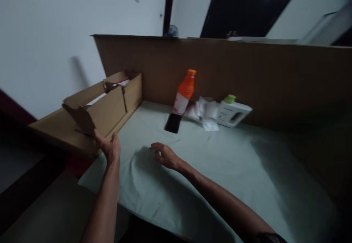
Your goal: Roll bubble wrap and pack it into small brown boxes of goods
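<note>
My left hand is at the near end of an open cardboard box, thumb and fingers apart. Its fingertips meet the box's lower front corner in this view; whether they press on it I cannot tell. Something white shows inside the box. Over the pale green cloth, my right hand hangs with loosely bent fingers and nothing in them, casting a shadow. Beyond it an orange bottle with a white label stands by a small black object, which is blurred.
Behind the first box is a second cardboard box with red and white contents. Crumpled clear plastic packaging lies beside a white jug with a green cap. A tall cardboard panel closes off the back. A white wall rises at left.
</note>
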### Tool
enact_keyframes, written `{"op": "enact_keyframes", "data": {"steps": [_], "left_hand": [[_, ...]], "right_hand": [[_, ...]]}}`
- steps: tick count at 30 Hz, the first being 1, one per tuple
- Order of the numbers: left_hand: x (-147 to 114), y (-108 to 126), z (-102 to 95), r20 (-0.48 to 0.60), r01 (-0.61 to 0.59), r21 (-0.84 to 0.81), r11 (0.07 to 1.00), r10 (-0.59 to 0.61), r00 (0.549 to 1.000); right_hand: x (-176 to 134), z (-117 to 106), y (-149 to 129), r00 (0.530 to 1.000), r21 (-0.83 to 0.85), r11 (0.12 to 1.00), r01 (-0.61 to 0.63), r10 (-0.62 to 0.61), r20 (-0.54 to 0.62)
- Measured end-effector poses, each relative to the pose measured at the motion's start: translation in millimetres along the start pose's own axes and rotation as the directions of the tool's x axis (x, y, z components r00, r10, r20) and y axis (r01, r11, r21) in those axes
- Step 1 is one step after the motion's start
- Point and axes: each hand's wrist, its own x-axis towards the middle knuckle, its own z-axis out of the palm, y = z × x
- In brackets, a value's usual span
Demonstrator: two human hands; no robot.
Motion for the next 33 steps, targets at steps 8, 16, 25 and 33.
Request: {"op": "enact_keyframes", "data": {"steps": [8,16,25,33], "left_hand": [[-142,29,3.9,0.312,-0.175,-0.051,0.983,0.182,0.933],[-222,57,-10.5,0.685,-0.422,-0.13,0.897,0.389,0.616],[-211,58,-17.7,0.73,-0.485,-0.079,0.871,0.382,0.567],[-210,63,-21.3,0.711,-0.496,-0.058,0.866,0.385,0.588]], "right_hand": [[-152,-6,-13,0.985,-0.026,0.993,-0.119,0.115,-0.126],[-258,16,-61,0.998,-0.028,0.998,-0.051,0.05,-0.041],[-323,-54,-78,0.879,0.09,0.971,-0.22,0.237,-0.414],[-341,-84,-125,0.848,0.004,0.976,-0.219,0.192,-0.495]]}}
